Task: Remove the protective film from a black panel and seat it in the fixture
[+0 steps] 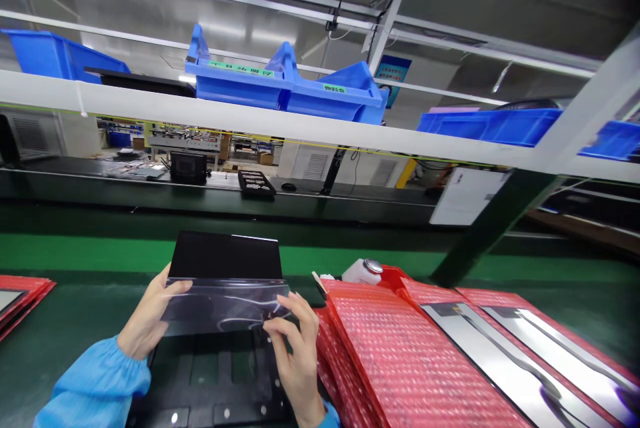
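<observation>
A dark rectangular display panel (225,256) is tilted up in front of me, with a clear protective film (225,305) partly peeled down off its lower part. My left hand (147,318) grips the panel's left edge, thumb on the film. My right hand (295,341) pinches the film's lower right corner with fingers closed. Below the panel lies a black fixture tray (215,381) on the workbench.
A stack of red bubble-wrap bags (400,355) lies right of my hands, with silver-grey panels (505,348) on them. A small white bottle (363,271) stands behind. More red bags (20,291) at far left. A green conveyor belt (75,251) runs across; blue bins (285,85) overhead.
</observation>
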### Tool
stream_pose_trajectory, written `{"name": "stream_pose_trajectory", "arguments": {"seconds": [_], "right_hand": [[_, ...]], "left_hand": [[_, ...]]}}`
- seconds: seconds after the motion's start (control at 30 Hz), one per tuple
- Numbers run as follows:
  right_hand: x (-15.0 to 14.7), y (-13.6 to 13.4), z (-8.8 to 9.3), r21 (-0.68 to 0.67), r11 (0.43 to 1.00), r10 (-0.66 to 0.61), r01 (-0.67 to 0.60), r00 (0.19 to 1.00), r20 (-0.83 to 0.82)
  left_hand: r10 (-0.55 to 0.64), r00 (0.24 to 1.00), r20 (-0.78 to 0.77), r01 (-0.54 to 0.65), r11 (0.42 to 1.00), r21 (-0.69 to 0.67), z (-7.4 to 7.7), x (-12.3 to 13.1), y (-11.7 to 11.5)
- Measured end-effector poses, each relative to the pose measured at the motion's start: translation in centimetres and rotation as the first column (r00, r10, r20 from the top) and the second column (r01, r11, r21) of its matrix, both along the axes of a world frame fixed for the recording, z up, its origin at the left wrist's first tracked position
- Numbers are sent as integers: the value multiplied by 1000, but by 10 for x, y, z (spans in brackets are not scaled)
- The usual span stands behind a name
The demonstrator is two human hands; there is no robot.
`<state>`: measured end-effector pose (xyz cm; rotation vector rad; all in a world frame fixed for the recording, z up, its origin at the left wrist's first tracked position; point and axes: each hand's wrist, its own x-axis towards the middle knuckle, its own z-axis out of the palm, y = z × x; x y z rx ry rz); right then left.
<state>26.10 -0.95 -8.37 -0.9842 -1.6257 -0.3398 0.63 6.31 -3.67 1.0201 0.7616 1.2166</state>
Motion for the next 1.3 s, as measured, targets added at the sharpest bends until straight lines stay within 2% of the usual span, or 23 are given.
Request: {"name": "stream_pose_trajectory", "arguments": {"seconds": [0.23,0.57,0.87,1.1,1.23,1.3], "right_hand": [[-2,-2,-1,32,999,3,-4,1000,16],[-5,-5,-1,43,999,-9,9,1000,-12],[-4,-4,-6,64,998,-17,19,1000,-20],[-6,-3,-4,73,993,-97,97,995,-4],[-6,-4,-9,170,968,-190,185,982,12],[-6,-5,-13,244,951,-194,189,981,-2]], "left_hand": [[3,999,35,-2,1000,-18,1,0,-2],[4,998,70,-6,999,34,0,0,2],[24,997,75,-24,1000,2,1,2,-1],[46,998,41,-46,999,-16,0,2,-1],[75,996,52,-74,997,-11,-2,3,0],[55,996,65,-54,998,-13,-2,4,-1]]}}
